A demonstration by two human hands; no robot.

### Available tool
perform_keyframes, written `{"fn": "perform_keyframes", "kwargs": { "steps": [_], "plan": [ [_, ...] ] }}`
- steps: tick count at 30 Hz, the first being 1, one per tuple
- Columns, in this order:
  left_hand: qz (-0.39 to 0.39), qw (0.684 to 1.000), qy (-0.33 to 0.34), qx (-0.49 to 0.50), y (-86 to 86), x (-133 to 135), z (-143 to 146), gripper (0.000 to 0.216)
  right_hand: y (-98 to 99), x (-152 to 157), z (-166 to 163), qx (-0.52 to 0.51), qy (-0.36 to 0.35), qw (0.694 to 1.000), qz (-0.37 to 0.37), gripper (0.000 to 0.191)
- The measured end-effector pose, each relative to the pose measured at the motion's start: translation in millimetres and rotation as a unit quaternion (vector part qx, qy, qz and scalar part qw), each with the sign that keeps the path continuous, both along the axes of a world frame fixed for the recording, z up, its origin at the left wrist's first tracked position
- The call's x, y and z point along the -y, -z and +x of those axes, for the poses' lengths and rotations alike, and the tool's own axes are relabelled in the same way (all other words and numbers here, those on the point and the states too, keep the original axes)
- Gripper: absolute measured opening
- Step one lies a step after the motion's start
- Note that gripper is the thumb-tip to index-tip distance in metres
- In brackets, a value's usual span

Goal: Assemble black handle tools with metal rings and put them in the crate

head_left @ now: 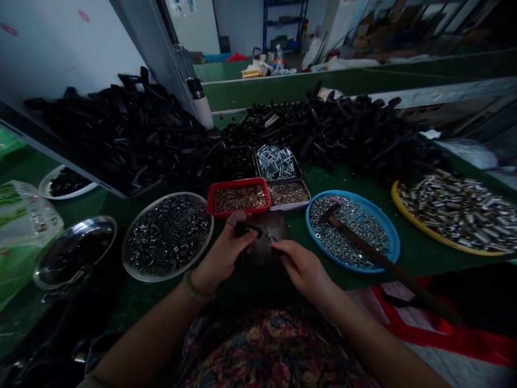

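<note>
My left hand (234, 245) is closed on a small black part (253, 230), its thumb and fingers pinched round it. Just to the right, my right hand (301, 264) pinches a small shiny metal piece (271, 235) that points up and toward the left hand. The two pieces are apart. Beneath both hands lies a dark flat block (278, 221) on the green table. Directly behind it stand a red tray (239, 212) of thin copper-coloured pins and a pale tray (291, 205) of small rivet-like pieces. The exact kinds of the held parts are too dark to make out.
A hammer (363, 245) rests across the blue basin (398, 250) of small nuts. A yellow basin (428, 230) of metal sleeves stands right. On the left are a white basin (125, 253) of clips and a steel bowl (115, 229). Black parts (121, 129) are heaped behind, near a bottle (202, 105).
</note>
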State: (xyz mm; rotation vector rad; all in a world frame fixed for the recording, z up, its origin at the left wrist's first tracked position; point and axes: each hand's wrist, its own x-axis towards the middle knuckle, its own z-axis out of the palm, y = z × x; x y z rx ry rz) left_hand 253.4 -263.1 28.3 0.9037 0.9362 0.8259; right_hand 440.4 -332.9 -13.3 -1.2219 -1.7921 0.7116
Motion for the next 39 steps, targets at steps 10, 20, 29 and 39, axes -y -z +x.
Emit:
{"fn": "perform_keyframes", "kwargs": {
  "steps": [10,20,29,39],
  "plan": [
    [-0.033,0.998,0.046,0.005,5.7,23,18,0.041,10.0,24,-7,-0.19,0.024,0.975,-0.111,0.023],
    [0.143,0.957,0.213,-0.133,14.0,26,-4,0.053,9.1,25,5,-0.326,-0.124,0.898,-0.268,0.028],
    [0.091,0.99,0.092,-0.048,27.0,40,5,0.054,6.1,17,-12,-0.48,-0.117,0.806,-0.327,0.039],
    [0.088,0.992,0.085,-0.013,22.2,42,-6,0.07,0.0,16,-20,-0.476,-0.111,0.798,-0.352,0.044]
  ]
}}
